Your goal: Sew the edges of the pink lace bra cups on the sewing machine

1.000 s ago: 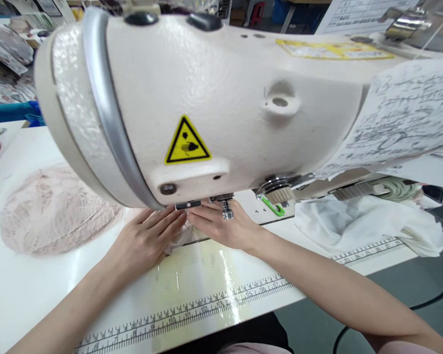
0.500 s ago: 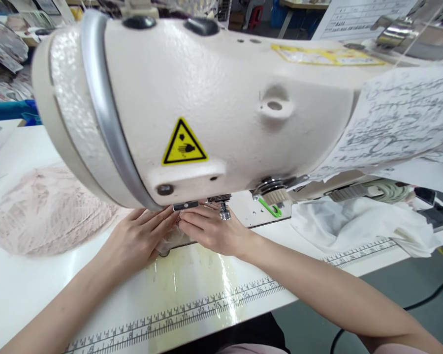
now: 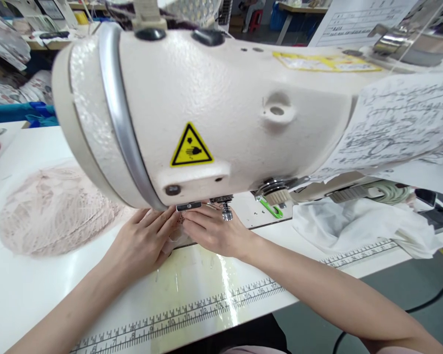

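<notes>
Two-handed, apparently guiding pale lace [image 3: 177, 238] beneath the sewing machine head [image 3: 239, 113], pressing with left hand [image 3: 142, 241] laid flat, right hand [image 3: 217, 231] bent; not telling whether pinching, fingertips being hidden. Probably calling next for steady, even feeding. Reading 10 to 13 on the ruler [image 3: 187, 314], noting a hand pictogram on the yellow triangle [image 3: 192, 147], not deciphering the handwritten sheet [image 3: 395, 118].

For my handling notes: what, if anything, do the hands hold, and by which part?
The left hand and right hand touch thin fabric near the sewing machine; whether they grip it, and where, cannot be told.
</notes>
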